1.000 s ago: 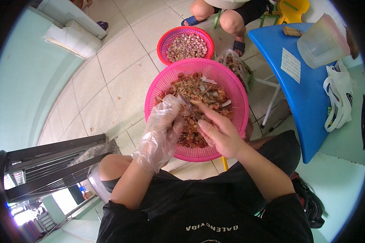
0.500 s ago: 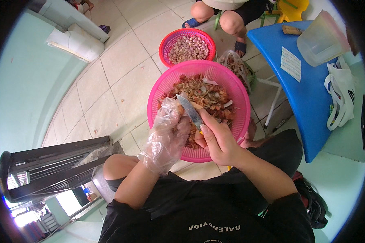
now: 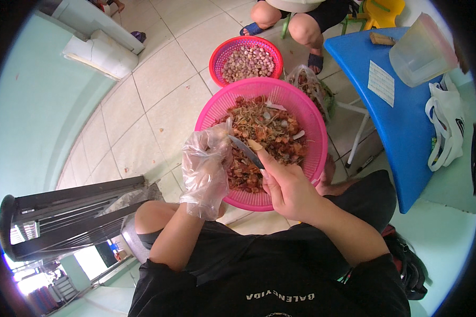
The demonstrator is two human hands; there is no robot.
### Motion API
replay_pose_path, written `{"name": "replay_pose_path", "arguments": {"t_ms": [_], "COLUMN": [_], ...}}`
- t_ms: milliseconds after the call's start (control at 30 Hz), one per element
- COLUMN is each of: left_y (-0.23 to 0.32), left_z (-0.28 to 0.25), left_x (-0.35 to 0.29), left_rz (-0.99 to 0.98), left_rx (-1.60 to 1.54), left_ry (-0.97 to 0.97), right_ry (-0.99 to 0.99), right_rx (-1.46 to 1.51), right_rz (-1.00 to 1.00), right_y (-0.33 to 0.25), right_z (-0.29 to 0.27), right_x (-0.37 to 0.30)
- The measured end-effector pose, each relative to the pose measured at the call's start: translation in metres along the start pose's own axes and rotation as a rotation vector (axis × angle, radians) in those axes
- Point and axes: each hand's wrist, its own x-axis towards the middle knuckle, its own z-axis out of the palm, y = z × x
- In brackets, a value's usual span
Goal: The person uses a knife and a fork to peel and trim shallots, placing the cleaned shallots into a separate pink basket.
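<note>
A clear plastic glove covers my left hand [image 3: 205,161], held over the left side of a pink basket [image 3: 318,132]. Its fingers are curled around something hidden by the glove and the hand itself. My right hand [image 3: 291,187] grips a small knife [image 3: 242,147], its blade pointing up and left so that the tip meets the gloved fingers. A tan cover [image 3: 255,145] wraps the tip of my right index finger. Reddish-brown skins and stringy roots [image 3: 267,132] fill the basket below both hands.
Beyond the pink basket stands a red basket [image 3: 215,63] of peeled shallots [image 3: 248,64]. A plastic bag of shallots [image 3: 309,87] lies beside them. At right is a blue table [image 3: 375,116] with a clear container [image 3: 420,55]. Another person [image 3: 304,29] sits opposite; a dark rack [image 3: 74,211] is at left.
My left hand has shifted slightly left and turned, its fingers drawn away from my right hand. The knife's blade has tilted a little flatter, and my right hand has moved slightly.
</note>
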Motion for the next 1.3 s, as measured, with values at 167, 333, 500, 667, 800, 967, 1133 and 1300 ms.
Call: {"name": "replay_pose_path", "arguments": {"t_ms": [167,333,500,667,800,967,1133,1300], "left_y": [0.004,0.009,0.008,0.004,0.003,-0.002,0.002,-0.007], "left_z": [-0.004,0.003,0.003,-0.003,0.004,0.006,0.016,0.011], "left_x": [0.002,-0.001,-0.002,-0.001,-0.004,-0.004,-0.013,-0.019], "left_rz": [-0.005,0.010,-0.033,0.007,-0.010,-0.047,-0.344,-0.497], "left_rx": [0.027,0.049,0.069,0.037,0.105,0.056,-0.359,-0.600], "left_ry": [-0.028,0.004,0.035,0.000,0.055,0.011,0.023,-0.057], "right_ry": [0.002,0.005,0.024,0.014,0.003,-0.005,0.031,0.035], "right_rx": [-0.016,-0.017,-0.111,-0.146,-0.182,-0.197,-0.172,-0.174], "right_rz": [-0.024,-0.025,-0.085,-0.053,-0.025,-0.009,-0.030,-0.002], "right_y": [0.001,0.001,0.001,-0.006,-0.007,-0.002,0.003,0.000], "right_z": [-0.001,-0.002,0.001,-0.001,0.000,0.002,0.011,0.015], "right_x": [-0.001,-0.001,-0.001,0.000,0.002,0.004,0.001,-0.001]}}
